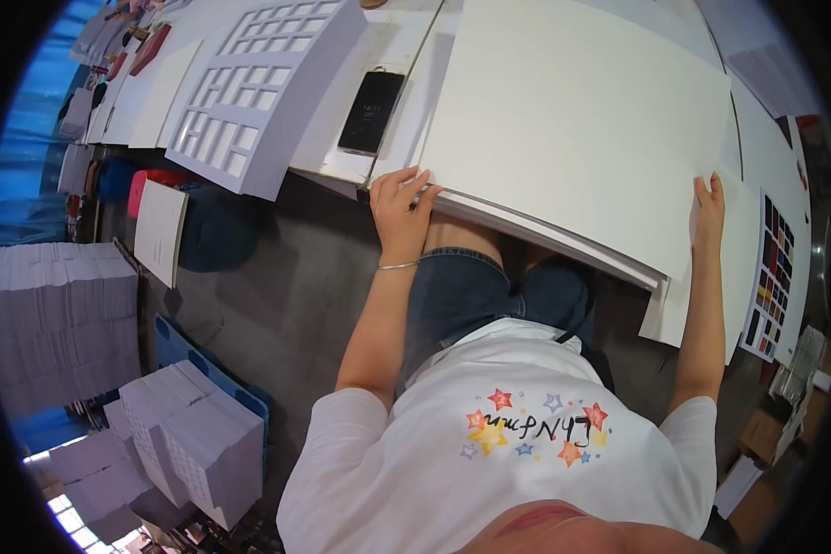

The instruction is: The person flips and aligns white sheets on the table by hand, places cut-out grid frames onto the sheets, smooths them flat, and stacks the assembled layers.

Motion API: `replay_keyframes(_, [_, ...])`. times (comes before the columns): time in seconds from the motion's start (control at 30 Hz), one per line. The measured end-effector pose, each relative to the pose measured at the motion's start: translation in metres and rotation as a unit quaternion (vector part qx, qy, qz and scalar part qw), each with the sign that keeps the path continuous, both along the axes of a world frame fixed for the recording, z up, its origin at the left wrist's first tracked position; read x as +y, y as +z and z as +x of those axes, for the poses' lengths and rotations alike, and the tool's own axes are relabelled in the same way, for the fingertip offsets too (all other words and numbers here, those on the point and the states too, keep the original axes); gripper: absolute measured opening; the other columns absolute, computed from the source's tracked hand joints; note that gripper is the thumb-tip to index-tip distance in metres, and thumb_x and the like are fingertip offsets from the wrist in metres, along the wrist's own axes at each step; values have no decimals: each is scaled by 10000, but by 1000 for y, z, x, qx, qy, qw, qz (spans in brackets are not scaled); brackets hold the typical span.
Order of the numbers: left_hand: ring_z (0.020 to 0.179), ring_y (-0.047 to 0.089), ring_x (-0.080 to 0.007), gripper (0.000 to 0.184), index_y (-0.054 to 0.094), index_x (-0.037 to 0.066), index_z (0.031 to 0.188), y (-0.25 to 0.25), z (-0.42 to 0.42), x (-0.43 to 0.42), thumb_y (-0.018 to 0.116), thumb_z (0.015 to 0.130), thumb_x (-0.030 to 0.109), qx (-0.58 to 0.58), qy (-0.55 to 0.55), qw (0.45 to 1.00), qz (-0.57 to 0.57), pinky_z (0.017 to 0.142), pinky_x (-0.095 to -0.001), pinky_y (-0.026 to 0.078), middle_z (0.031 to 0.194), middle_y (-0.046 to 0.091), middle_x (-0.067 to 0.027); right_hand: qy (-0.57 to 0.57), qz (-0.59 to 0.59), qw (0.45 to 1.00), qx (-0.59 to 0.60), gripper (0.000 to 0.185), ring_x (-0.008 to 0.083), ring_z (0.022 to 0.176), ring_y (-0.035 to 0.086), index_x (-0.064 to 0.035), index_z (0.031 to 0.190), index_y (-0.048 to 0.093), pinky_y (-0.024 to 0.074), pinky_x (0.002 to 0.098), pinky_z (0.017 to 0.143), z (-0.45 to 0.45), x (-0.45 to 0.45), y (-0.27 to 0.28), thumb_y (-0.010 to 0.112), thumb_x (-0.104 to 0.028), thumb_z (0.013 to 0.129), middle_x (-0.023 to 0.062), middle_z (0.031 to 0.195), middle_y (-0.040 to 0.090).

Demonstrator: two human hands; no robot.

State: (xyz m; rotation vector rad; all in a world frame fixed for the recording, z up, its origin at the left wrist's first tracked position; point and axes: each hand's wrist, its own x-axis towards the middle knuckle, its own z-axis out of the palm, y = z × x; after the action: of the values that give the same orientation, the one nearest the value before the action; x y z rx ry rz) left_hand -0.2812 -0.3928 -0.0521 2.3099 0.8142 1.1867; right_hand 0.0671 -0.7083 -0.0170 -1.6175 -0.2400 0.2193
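A large blank white board (582, 120) lies over the table in front of me, its near edge jutting toward my lap. My left hand (402, 212) rests at the board's near left corner, fingers apart, with the fingertips touching the edge. At the board's right side is my right hand (708, 203), its fingers pointing up and a little apart beside the edge. Beneath the right forearm, another white sheet (669, 319) sticks out past the table.
Left of the board lie a black phone (371, 113) and a stack of die-cut white sheets (249, 92). A colour swatch card (771, 277) is at the right. Stacked sheets (60, 323) stand at the far left, near a stool (217, 226).
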Motion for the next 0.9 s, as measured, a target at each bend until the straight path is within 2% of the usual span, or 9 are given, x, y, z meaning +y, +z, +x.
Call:
replay_keyframes(0.07, [931, 504, -224, 223, 684, 81, 853, -1, 1, 0, 739, 641, 123, 1, -1, 1000, 4, 818, -341, 400, 937, 609, -25, 24, 36, 999, 20, 247, 83, 901, 535, -50, 1115, 493, 399, 203, 828, -2, 0, 2, 534, -122, 882, 7, 959, 588])
replay_keyframes(0.3, [918, 508, -218, 215, 687, 88, 846, 1, -1, 0, 740, 641, 122, 28, 7, 999, 28, 804, -341, 403, 925, 613, -13, 8, 21, 1000, -1, 209, 79, 906, 544, -56, 1084, 509, 410, 204, 815, -9, 6, 8, 526, -109, 883, 5, 958, 595])
replay_keyframes(0.4, [901, 518, -217, 210, 690, 95, 834, 6, -1, 2, 746, 635, 135, 49, 5, 997, 54, 798, -339, 403, 905, 618, -9, 25, 43, 999, 18, 304, 92, 940, 530, -23, 1154, 480, 402, 216, 837, 2, 0, -5, 545, -113, 872, 30, 998, 584])
replay_keyframes(0.47, [880, 529, -218, 201, 692, 101, 817, 4, -2, 6, 752, 632, 152, 59, 1, 997, 59, 794, -345, 401, 882, 623, -10, -43, 6, 999, -3, 459, 113, 969, 516, 28, 1244, 408, 395, 231, 855, 0, 2, -7, 580, -135, 851, 65, 1050, 564])
replay_keyframes(0.53, [875, 536, -223, 185, 691, 104, 807, 8, -2, 4, 753, 641, 158, 75, 7, 993, 88, 791, -355, 400, 875, 626, -17, -57, -37, 998, -18, 584, 129, 979, 511, 61, 1299, 328, 392, 238, 865, -14, 11, 11, 606, -155, 833, 91, 1087, 545])
replay_keyframes(0.6, [882, 537, -226, 182, 690, 109, 816, 6, -2, 7, 750, 650, 155, 81, -1, 992, 100, 795, -358, 397, 885, 625, -19, -13, -1, 1000, -27, 574, 132, 983, 513, 60, 1283, 354, 393, 241, 867, -11, 8, 8, 617, -162, 824, 89, 1084, 546])
replay_keyframes(0.67, [892, 536, -225, 190, 690, 111, 827, 4, -3, 9, 748, 652, 155, 89, -5, 991, 104, 804, -362, 392, 897, 624, -21, -48, -32, 997, -58, 493, 124, 962, 520, 51, 1227, 433, 398, 240, 856, -8, 11, 5, 619, -157, 819, 72, 1057, 562])
replay_keyframes(0.73, [911, 531, -216, 195, 690, 111, 842, 5, -3, 8, 741, 662, 168, 107, -5, 988, 115, 828, -357, 374, 911, 624, -15, 19, 0, 998, -59, 381, 114, 930, 528, 34, 1135, 516, 406, 238, 833, -11, 10, 13, 613, -157, 819, 46, 1013, 580])
replay_keyframes(0.9, [951, 513, -188, 179, 697, 124, 861, 8, -4, 6, 703, 714, 225, 145, 9, 983, 110, 935, -411, 273, 943, 624, 21, 25, -10, 996, -82, 297, 94, 906, 530, 4, 1088, 548, 403, 220, 816, -10, 9, 13, 590, -143, 834, 23, 987, 587])
